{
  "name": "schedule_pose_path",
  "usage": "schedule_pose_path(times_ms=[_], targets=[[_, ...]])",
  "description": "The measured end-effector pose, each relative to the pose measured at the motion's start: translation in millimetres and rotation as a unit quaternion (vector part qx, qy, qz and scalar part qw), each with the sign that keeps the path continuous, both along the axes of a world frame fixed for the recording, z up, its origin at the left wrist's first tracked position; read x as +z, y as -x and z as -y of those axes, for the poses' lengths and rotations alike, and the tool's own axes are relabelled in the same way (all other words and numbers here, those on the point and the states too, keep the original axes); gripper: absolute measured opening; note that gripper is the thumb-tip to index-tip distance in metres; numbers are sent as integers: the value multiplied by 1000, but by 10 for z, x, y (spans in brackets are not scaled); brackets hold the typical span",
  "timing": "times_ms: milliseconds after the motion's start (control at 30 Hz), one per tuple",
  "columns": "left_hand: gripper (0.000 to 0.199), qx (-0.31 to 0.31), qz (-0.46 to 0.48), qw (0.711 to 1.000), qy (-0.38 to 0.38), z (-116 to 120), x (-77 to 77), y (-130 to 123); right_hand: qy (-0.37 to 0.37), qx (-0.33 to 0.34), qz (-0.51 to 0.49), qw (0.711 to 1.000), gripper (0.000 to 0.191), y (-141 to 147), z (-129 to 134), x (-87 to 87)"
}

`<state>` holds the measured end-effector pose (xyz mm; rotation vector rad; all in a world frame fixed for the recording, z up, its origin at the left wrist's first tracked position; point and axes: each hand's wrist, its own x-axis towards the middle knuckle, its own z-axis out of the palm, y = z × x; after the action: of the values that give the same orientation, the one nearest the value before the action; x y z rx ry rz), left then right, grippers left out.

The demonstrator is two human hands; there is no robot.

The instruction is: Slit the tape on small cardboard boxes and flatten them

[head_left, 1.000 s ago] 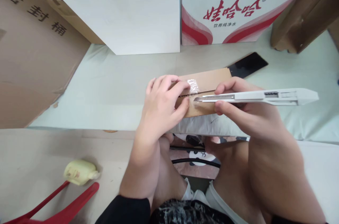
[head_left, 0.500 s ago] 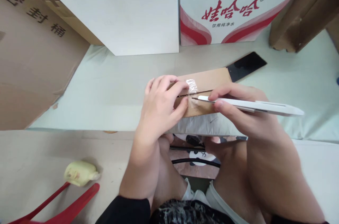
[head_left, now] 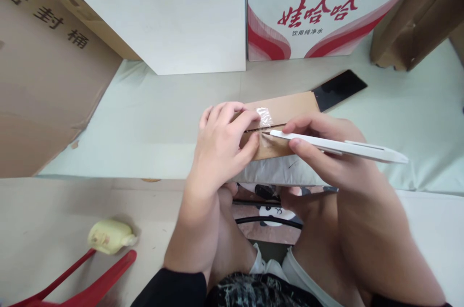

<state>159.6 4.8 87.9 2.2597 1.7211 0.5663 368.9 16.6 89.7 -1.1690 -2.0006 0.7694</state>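
A small brown cardboard box (head_left: pixel 286 106) lies on a pale green surface, its flaps sealed with clear tape (head_left: pixel 264 117). My left hand (head_left: pixel 221 145) presses down on the box's left end, fingers spread over the top. My right hand (head_left: pixel 328 152) holds a white utility knife (head_left: pixel 340 146), blade out. The blade tip rests at the taped seam, close to my left fingertips. A grey plastic mailer bag (head_left: pixel 279 172) sticks out from under the box's near side.
A black flat object (head_left: pixel 339 88) lies behind the box. Large white cartons (head_left: pixel 174 17) and a red-printed carton (head_left: pixel 319 12) stand at the back, brown cardboard (head_left: pixel 39 70) at the left. A yellow bottle (head_left: pixel 107 236) and a red plastic piece (head_left: pixel 90 283) lie low left.
My right hand has turned the knife onto its edge and brought it leftward, so the blade tip now meets the taped seam. My left hand has stayed on the box.
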Motion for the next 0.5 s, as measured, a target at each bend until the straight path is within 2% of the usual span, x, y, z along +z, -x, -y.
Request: schedule_pose_path(times_ms=[500], targets=[[22,2,-1,1000,-2,-3,-8,-2,7,3,22,1000,11,10,2,14]])
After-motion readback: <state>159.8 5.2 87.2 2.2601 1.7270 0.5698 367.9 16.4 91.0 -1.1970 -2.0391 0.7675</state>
